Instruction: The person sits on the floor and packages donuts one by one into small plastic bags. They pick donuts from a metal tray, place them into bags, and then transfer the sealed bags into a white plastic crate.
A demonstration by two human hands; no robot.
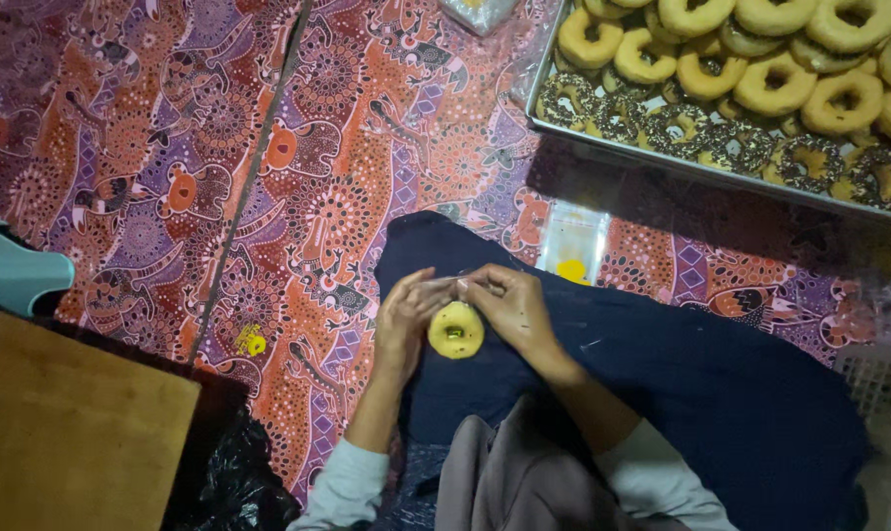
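A yellow-glazed doughnut [455, 329] sits inside a clear plastic bag, hanging between my two hands over my dark blue lap cloth [682, 374]. My left hand [404, 315] pinches the bag's top edge from the left. My right hand [509, 305] pinches the same edge from the right. The fingertips of both hands meet just above the doughnut. Both forearms wear pale sleeves.
A metal tray [662, 162] at the top right holds several doughnuts, some yellow-glazed, some chocolate-sprinkled. An empty clear bag [571, 241] lies on the patterned orange and purple cloth [219, 177]. A wooden board [72, 433] lies at the lower left, with a teal object [18, 270] above it.
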